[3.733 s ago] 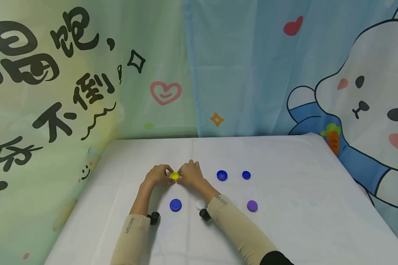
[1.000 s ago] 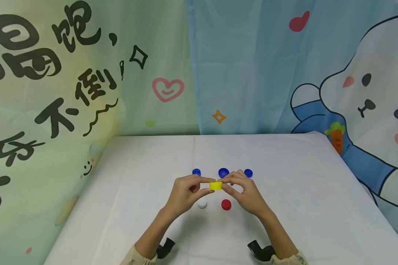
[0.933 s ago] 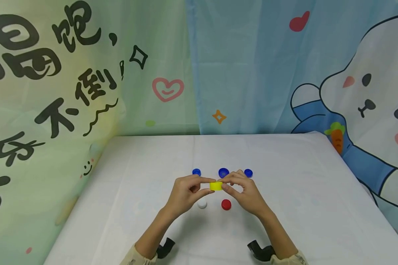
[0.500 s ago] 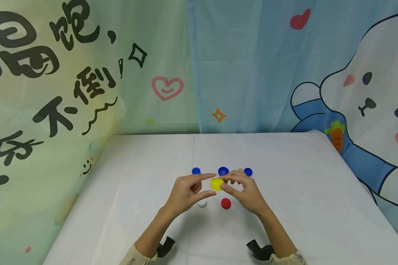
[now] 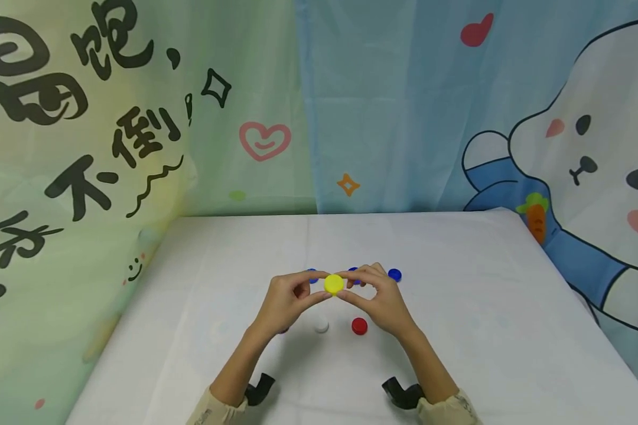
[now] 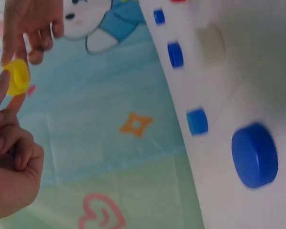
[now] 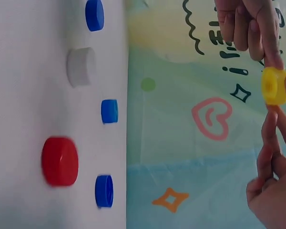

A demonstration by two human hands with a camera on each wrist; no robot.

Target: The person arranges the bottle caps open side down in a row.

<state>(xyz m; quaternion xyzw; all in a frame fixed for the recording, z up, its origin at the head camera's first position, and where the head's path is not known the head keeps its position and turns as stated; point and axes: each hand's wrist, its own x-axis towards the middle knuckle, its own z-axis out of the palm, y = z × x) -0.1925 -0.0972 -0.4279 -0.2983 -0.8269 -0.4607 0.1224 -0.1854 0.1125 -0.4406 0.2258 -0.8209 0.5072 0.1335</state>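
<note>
A round yellow bottle cap (image 5: 334, 284) is held up above the white table, its flat face toward the head view. My left hand (image 5: 285, 302) pinches its left side between thumb and index finger. On the other side, the thumb and index finger of my right hand (image 5: 384, 302) pinch it too. In the left wrist view the yellow cap (image 6: 19, 77) shows between the two hands. The right wrist view shows the cap (image 7: 275, 86) from its side, fingertips at its edges. The remaining fingers of both hands are bent and hold nothing.
Below the hands lie a white cap (image 5: 321, 326) and a red cap (image 5: 359, 326). Farther back is a blue cap (image 5: 394, 275); two more blue ones are partly behind the fingers. A large blue cap (image 6: 254, 155) shows in the left wrist view. A printed curtain (image 5: 372, 118) hangs behind the table.
Earlier both hands were at the yellow cap low at the back left; it then came up toward me. Half a second ago the left fingers were off it; now they pinch it, its face turned forward.
</note>
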